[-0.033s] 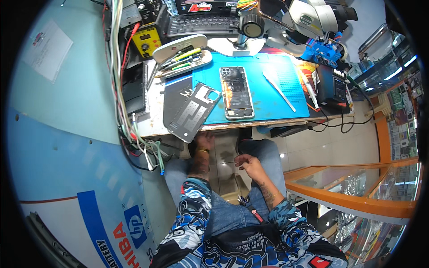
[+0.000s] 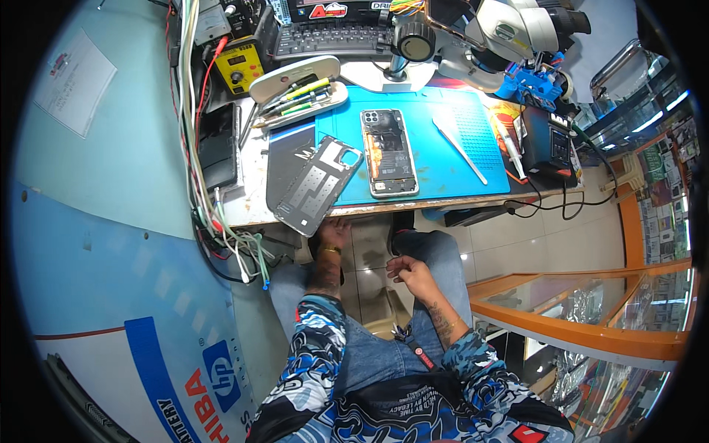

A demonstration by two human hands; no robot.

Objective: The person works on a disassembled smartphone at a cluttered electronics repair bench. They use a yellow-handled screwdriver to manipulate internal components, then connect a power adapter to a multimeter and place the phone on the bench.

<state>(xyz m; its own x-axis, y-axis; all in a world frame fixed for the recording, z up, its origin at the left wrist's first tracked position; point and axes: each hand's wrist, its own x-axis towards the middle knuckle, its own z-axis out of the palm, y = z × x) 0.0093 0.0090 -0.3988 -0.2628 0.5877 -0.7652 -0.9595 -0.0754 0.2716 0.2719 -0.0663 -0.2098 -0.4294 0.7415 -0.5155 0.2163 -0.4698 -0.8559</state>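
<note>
My left hand (image 2: 334,232) reaches to the table's front edge, below the lower end of a phone back cover (image 2: 317,188); its fingers are mostly hidden there. Over my right thigh hovers my right hand (image 2: 413,275), its fingers loosely bent and apart, with nothing visible in them. An opened smartphone (image 2: 391,159) lies face down on a blue work mat (image 2: 436,184), its battery and inner parts showing. The grey back cover lies tilted to its left and sticks out past the table edge. White tweezers (image 2: 461,152) rest on the mat to the phone's right.
A tool case (image 2: 336,100) with screwdrivers stands back left, near a yellow station (image 2: 240,66) and a keyboard (image 2: 332,42). A microscope (image 2: 509,33) stands back right. A syringe (image 2: 511,151) and a black box (image 2: 546,140) lie right. Cables (image 2: 244,247) hang left.
</note>
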